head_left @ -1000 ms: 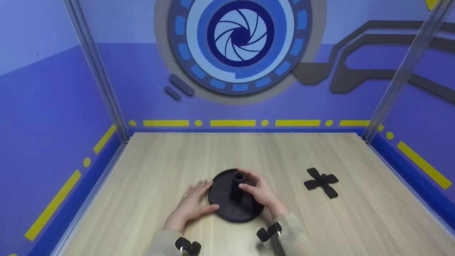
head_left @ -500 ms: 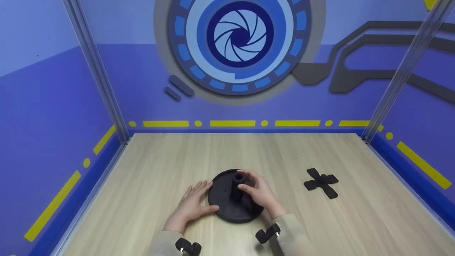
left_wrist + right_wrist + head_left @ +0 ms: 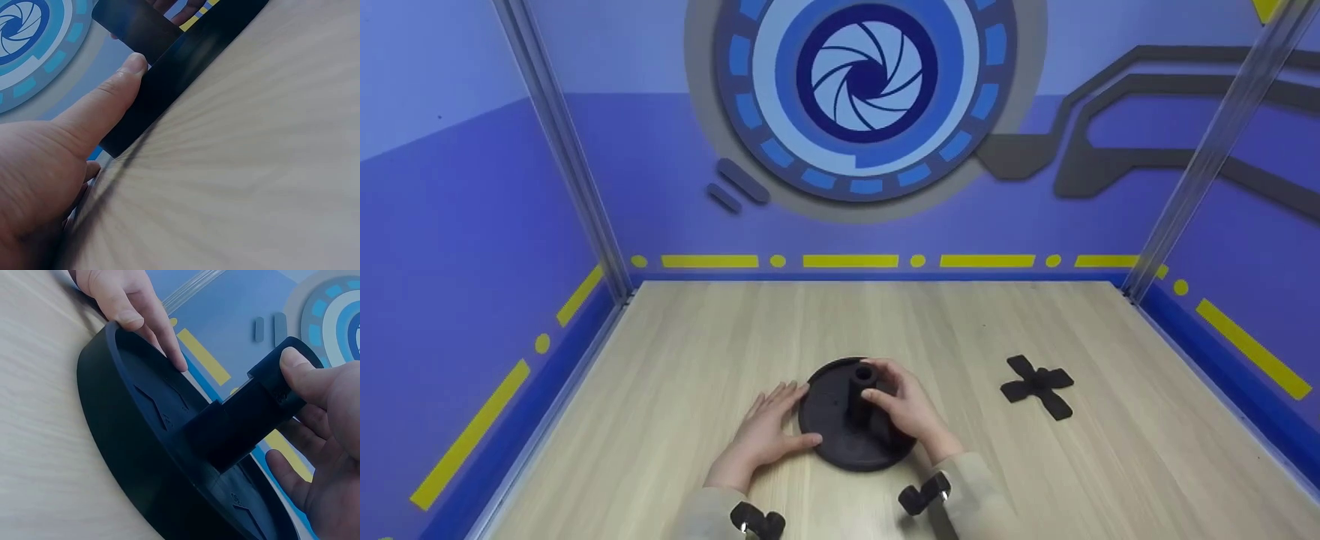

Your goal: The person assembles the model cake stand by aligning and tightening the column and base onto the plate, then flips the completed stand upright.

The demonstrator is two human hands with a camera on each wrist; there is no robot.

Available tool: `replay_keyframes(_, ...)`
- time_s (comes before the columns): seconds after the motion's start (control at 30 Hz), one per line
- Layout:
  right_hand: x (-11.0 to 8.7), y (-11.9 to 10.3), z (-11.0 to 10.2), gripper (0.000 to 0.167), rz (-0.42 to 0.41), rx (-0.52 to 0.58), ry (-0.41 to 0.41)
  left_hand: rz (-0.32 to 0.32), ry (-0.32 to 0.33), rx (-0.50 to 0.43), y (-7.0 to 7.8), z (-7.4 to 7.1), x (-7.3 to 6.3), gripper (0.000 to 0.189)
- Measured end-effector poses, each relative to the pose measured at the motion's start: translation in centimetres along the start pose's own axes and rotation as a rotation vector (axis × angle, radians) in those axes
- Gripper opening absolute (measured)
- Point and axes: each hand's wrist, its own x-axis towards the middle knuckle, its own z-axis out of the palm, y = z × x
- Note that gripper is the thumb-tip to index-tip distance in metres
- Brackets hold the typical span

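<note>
Blue walls (image 3: 660, 180) with yellow dashes (image 3: 710, 261) are set around a pale wooden table (image 3: 697, 337). With its thumb and straight fingers spread apart, the left hand (image 3: 767, 429) is rested against the rim of a round black base (image 3: 826, 420), which is laid on the table. On the base, an upright black tube (image 3: 857, 403) is clamped near its top between thumb and fingers of the right hand (image 3: 913, 403). Farther right, a black four-bladed piece (image 3: 1039, 384) is laid on the table.

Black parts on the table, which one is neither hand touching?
The four-bladed cross, lying apart at right; the left hand touches the round base, the right hand grips its upright post.
</note>
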Motion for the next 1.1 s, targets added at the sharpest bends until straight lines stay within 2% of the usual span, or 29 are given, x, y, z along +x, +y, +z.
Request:
replay_keyframes(0.43,0.1,-0.3,-0.3,0.05,0.052,-0.004,-0.02,0.002,0.0,-0.011,-0.3,-0.1,0.1,0.095)
replay_keyframes(0.6,-0.1,-0.7,-1.3,0.055,0.036,0.07,-0.015,0.03,0.003,-0.005,-0.2,-0.1,0.1,0.095)
replay_keyframes(0.77,-0.7,-1.4,-3.5,0.055,0.027,0.137,0.026,0.026,-0.002,-0.007,-0.1,-0.1,0.0,0.096)
replay_keyframes(0.9,-1.3,-1.6,-5.8,0.052,0.036,0.131,0.11,0.004,-0.01,-0.004,-0.2,0.0,0.0,0.097)
replay_keyframes(1.1,-2.8,-1.7,-9.8,0.048,0.08,0.066,0.239,0.007,-0.009,-0.011,-0.2,0.0,0.0,0.097)
